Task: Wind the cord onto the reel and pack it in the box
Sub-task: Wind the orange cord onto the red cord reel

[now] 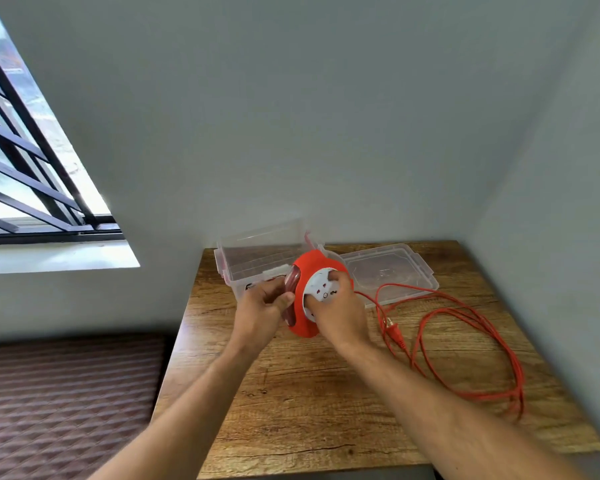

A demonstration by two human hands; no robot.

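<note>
The red reel [312,271], with its white socket face [321,292] turned toward the camera, is held above the wooden table [326,393], near the middle of the far edge and just in front of the box. It is gripped from the left by the left hand [264,306], whose fingers are curled around the rim where dark red windings show, the thumb lying along the edge. The white face is covered by the right hand [336,313], with fingers curled over it and pressed against it. The red cord [465,341] is seen running from the reel's right side and lying in loose loops on the right half of the table, reaching close to the right edge; its plug [394,332] rests on the wood just right of the right hand. The clear plastic box [257,258] stands open at the far left corner of the table, and 1 clear lid [395,268] lies flat beside it along the far edge, with a loop of the cord crossing its near rim.
</note>
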